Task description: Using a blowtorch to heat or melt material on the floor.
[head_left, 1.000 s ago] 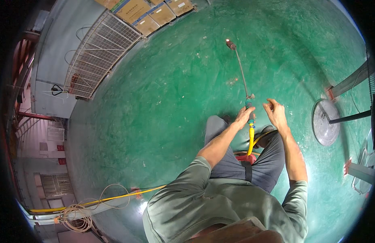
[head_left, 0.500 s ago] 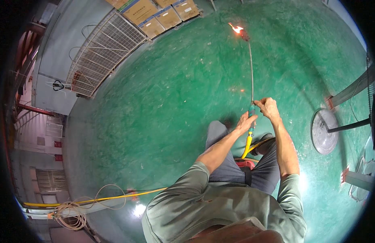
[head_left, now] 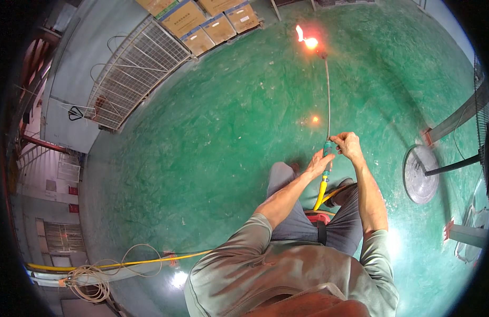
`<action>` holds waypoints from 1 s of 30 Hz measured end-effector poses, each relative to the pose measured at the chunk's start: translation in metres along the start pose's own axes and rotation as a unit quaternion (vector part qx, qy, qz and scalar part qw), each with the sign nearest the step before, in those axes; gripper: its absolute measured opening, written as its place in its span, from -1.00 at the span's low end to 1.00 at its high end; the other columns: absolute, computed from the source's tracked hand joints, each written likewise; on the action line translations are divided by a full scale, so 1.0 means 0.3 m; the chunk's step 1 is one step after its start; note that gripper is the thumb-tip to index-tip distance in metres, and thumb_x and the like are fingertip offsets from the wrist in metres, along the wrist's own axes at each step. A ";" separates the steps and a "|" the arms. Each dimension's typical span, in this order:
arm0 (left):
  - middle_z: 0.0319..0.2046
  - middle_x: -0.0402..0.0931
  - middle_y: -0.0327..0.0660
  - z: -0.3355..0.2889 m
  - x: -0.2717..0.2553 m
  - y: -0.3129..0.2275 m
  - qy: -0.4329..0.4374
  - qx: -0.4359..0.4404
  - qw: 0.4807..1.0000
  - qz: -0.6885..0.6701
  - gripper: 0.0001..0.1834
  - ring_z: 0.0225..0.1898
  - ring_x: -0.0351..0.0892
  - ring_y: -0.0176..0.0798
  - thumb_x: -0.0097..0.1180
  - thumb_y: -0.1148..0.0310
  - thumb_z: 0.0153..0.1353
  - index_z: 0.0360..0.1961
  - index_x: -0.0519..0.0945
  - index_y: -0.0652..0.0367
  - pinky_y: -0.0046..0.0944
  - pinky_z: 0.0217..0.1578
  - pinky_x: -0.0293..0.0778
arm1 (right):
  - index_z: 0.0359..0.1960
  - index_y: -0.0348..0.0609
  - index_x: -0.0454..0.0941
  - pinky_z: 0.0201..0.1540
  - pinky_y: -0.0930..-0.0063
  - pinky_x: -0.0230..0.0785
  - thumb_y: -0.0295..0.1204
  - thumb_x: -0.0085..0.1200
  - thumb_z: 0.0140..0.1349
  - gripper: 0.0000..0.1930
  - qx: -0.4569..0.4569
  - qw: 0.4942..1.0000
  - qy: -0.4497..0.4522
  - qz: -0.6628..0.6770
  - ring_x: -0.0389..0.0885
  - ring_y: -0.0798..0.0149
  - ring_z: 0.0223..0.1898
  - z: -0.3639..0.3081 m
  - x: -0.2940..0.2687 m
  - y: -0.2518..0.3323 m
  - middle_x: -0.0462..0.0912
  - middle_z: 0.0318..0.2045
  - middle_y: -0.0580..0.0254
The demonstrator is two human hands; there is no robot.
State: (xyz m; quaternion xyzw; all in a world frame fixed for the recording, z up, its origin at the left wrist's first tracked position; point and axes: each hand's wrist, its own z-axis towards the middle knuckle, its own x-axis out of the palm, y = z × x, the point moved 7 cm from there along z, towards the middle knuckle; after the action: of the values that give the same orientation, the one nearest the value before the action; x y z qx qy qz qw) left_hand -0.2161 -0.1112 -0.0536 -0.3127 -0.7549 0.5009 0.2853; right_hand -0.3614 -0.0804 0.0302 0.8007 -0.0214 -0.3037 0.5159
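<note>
I hold a gas torch (head_left: 329, 98) out in front of me, its long thin metal tube reaching away over the green floor. A bright orange flame (head_left: 310, 43) burns at its far tip. My left hand (head_left: 318, 163) wraps round the green handle (head_left: 327, 148). At the front end of that handle the fingers of my right hand (head_left: 348, 145) pinch together, on what looks like the valve; the small part itself is hidden by the fingers. From the handle's rear a yellow hose (head_left: 322, 191) bends down between my legs, beside something red under me.
Cardboard boxes (head_left: 217, 28) and a wire mesh rack (head_left: 141, 68) stand along the far left wall. A round metal base with a pole (head_left: 420, 174) is on my right. Lower left, a yellow hose (head_left: 165, 259) crosses the floor near a coiled thin hose (head_left: 89, 282).
The flame has grown brighter and changed shape, and its reflection on the floor glows stronger. Both hands keep their hold and sit slightly lower in the picture.
</note>
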 end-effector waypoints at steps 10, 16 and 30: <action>-0.51 0.51 -0.23 -0.007 0.005 0.001 -0.003 0.000 1.000 -0.021 -0.75 -0.51 0.54 -0.31 0.15 0.22 0.35 -0.20 0.45 0.17 -0.22 -0.49 0.51 | -0.24 -0.24 0.79 -0.49 0.41 0.58 -0.25 0.31 0.28 -0.73 -0.019 1.000 -0.005 0.013 0.65 0.39 -0.57 -0.006 0.000 -0.010 0.69 -0.56 0.15; -0.47 0.54 -0.24 0.008 0.037 -0.043 -0.008 0.029 0.999 0.025 -0.70 -0.46 0.53 -0.35 0.10 0.11 0.39 -0.17 0.49 0.15 -0.23 -0.42 0.50 | 0.18 -0.48 0.52 -0.34 0.40 0.62 0.04 0.38 0.14 -0.20 0.004 0.994 -0.105 -0.017 0.74 0.24 -0.32 -0.024 -0.004 -0.181 0.74 -0.32 -0.02; -0.13 0.64 0.10 0.171 0.042 -0.119 -0.046 0.138 0.971 0.191 -0.47 -0.02 0.62 0.05 -0.18 -0.02 0.52 -0.05 0.58 0.28 0.07 0.05 0.49 | -0.09 -0.43 0.64 -0.27 0.11 0.58 0.39 0.06 0.20 -0.11 0.070 0.991 -0.111 0.034 0.75 0.05 -0.22 -0.140 -0.022 -0.077 0.72 -0.37 -0.17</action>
State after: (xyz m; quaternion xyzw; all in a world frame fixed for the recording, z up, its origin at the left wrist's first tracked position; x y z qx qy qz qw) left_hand -0.2689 -0.1421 -0.0361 -0.3852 -0.6173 0.6593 0.1892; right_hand -0.3519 -0.0332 0.0256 0.7950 -0.1269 -0.3704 0.4633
